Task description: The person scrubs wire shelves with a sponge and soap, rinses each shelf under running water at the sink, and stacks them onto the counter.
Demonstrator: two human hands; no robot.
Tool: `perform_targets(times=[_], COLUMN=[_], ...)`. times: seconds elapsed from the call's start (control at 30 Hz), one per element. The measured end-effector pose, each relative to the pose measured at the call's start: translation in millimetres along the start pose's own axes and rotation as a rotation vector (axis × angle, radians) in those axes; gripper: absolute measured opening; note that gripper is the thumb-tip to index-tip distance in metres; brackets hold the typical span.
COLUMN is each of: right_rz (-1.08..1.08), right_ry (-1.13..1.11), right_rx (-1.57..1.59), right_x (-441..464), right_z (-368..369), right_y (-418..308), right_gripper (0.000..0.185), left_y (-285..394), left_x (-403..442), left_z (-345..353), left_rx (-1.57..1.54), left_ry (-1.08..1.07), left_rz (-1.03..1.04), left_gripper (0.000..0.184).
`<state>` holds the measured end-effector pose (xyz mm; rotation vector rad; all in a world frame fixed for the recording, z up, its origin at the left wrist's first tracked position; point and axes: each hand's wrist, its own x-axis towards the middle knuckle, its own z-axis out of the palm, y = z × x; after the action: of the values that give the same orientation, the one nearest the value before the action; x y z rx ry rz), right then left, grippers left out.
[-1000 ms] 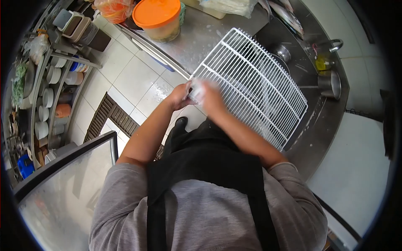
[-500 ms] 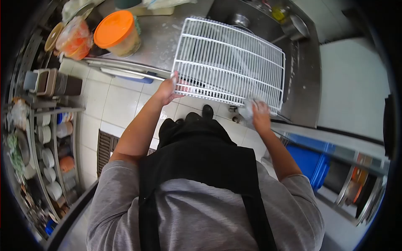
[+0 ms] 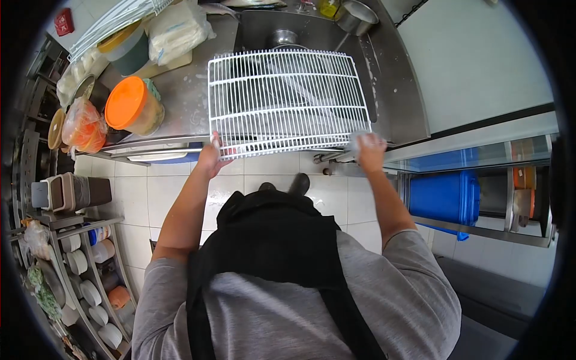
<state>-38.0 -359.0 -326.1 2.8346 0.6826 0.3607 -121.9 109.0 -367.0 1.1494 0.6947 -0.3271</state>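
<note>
Two corners of the white rack (image 3: 288,110), those nearest the person, are attended to above the front of the sink (image 3: 255,31): the left hand (image 3: 210,158) has its grip closed around one, thumb over the wires and fingers beneath, probably to steady the frame. At the other, the right hand (image 3: 371,153) pinches a pale wad (image 3: 358,140) against the rim, seemingly for contact with the wire, though its material is unclear. Held over the basin, beside the tabletop (image 3: 187,102), the rack probably lets drips fall inside; whether its far edge is supported cannot be told.
</note>
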Motion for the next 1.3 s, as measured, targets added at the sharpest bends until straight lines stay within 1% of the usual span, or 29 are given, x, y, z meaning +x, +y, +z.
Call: perform_targets(times=[0.03, 0.07, 0.13, 0.23, 0.3, 0.33, 0.4, 0.43, 0.47, 0.5, 0.53, 0.6, 0.63, 0.67, 0.73, 0.77, 0.8, 0.83, 0.87, 0.9, 0.93, 0.97, 1.0, 1.03, 1.1, 1.13, 1.2, 1.27, 1.3], right_rz=[0.069, 0.071, -0.064, -0.133, -0.261, -0.267, -0.253, -0.295, -0.297, -0.251, -0.207, -0.071, 0.006, 0.082, 0.055, 0.025, 0.001, -0.125, -0.251, -0.296, -0.32, -0.351, -0.381, -0.364, -0.372, -0.355, -0.345, -0.331, -0.306], right_ry=[-0.042, -0.035, 0.033, 0.069, 0.25, 0.262, 0.226, 0.384, 0.403, 0.408, 0.412, 0.458, 0.485, 0.514, 0.506, 0.476, 0.5, 0.388, 0.268, 0.231, 0.237, 0.225, 0.221, 0.186, 0.225, 0.25, 0.286, 0.314, 0.338], right_rx=[-0.058, -0.057, -0.015, 0.162, 0.251, 0.254, 0.398, 0.347, 0.347, 0.417, 0.487, 0.498, 0.524, 0.55, 0.627, 0.705, 0.697, 0.753, 0.801, 0.804, 0.794, 0.749, 0.703, 0.673, 0.662, 0.661, 0.716, 0.775, 0.903], right_x=[-4.8, -6.8, -5.1, 16.4, 27.7, 30.2, 38.0, 42.9, 49.5, 53.9, 58.3, 86.4, 103.7, 120.5, 149.1, 163.0, 174.7, 183.9, 192.3, 200.3, 206.5, 213.2, 221.7, 228.7, 237.5, 240.7, 244.0, 250.0, 254.2], right_z=[-6.0, -1.6, 11.8, 5.6, -10.7, -23.1, -46.5, -36.8, -44.4, -52.9, -66.7, -99.9, -116.5, -133.7, -170.5, -188.3, -204.1, -217.6, -229.3, -238.9, -248.4, -258.6, -270.0, -280.3, -295.0, -301.7, -318.1, -317.7, -311.1], right_y=[15.5, 15.3, 9.4, -67.7, -104.8, -107.8, -111.7, -105.1, -99.0, -90.5, -82.2, -58.4, -46.5, -35.8, -18.0, -9.7, -0.6, 8.3, 15.3, 18.3, 22.4, 26.0, 30.2, 37.8, 56.2, 66.1, 87.0, 109.5, 121.4], right_gripper=[0.045, 0.045, 0.045, 0.044, 0.039, 0.039, 0.039, 0.044, 0.044, 0.043, 0.043, 0.037, 0.036, 0.034, 0.032, 0.029, 0.029, 0.029, 0.029, 0.028, 0.028, 0.028, 0.028, 0.03, 0.031, 0.032, 0.03, 0.029, 0.027], left_y=[-1.1, -2.5, -2.5, 17.5, 31.0, 38.4, 58.2, 71.5, 86.4, 100.9, 114.1, 137.9, 142.7, 140.7, 137.1, 134.3, 133.5, 135.5, 121.4, 115.1, 102.1, 100.1, 97.9, 102.7, 104.9, 94.3, 113.3, 160.7, 158.8], left_x=[-0.6, -1.6, -4.4, -32.8, -46.1, -51.9, -65.6, -72.8, -80.6, -87.2, -92.9, -99.0, -89.0, -74.5, -36.3, -26.5, -11.4, -12.2, 37.2, 46.0, 68.2, 67.6, 67.5, 63.3, 62.2, 98.3, 97.5, 40.9, 70.2], left_z=[0.2, 1.1, 3.5, 16.2, 21.3, 23.0, 28.2, 32.9, 39.7, 50.3, 60.2, 76.8, 80.0, 79.5, 78.9, 79.8, 80.7, 92.0, 78.4, 90.3, 92.2, 101.5, 116.8, 131.0, 151.7, 152.4, 172.4, 179.7, 179.3], left_rx=[-0.005, -0.003, -0.015, -0.066, -0.081, -0.087, -0.087, -0.098, -0.109, -0.166, -0.163, -0.196, -0.083, -0.078, 0.051, 0.15, 0.25, 0.297, 0.316, 0.201, 0.068, -0.066, -0.081, -0.102, -0.165, -0.007, 0.095, -0.46, -0.83], left_ry=[-0.027, -0.027, -0.025, -0.032, -0.046, -0.049, -0.048, -0.117, -0.187, -0.217, -0.217, -0.342, -0.31, -0.313, -0.109, -0.089, -0.098, 0.01, 0.037, 0.162, 0.195, 0.228, 0.434, 0.44, 0.653, 0.829, 1.211, 0.443, -0.099], left_rz=[0.031, 0.038, 0.044, 0.021, 0.047, 0.051, 0.072, 0.081, 0.09, 0.112, 0.128, 0.383, 0.487, 0.506, 0.423, 0.401, 0.365, 0.329, 0.261, 0.139, 0.137, 0.139, 0.186, 0.208, 0.268, 0.392, 0.507, 0.398, 0.727], left_gripper=[0.06, 0.06, 0.061, 0.059, 0.057, 0.057, 0.056, 0.058, 0.06, 0.065, 0.065, 0.07, 0.068, 0.068, 0.071, 0.069, 0.074, 0.08, 0.086, 0.09, 0.096, 0.102, 0.098, 0.098, 0.088, 0.086, 0.082, 0.077, 0.073])
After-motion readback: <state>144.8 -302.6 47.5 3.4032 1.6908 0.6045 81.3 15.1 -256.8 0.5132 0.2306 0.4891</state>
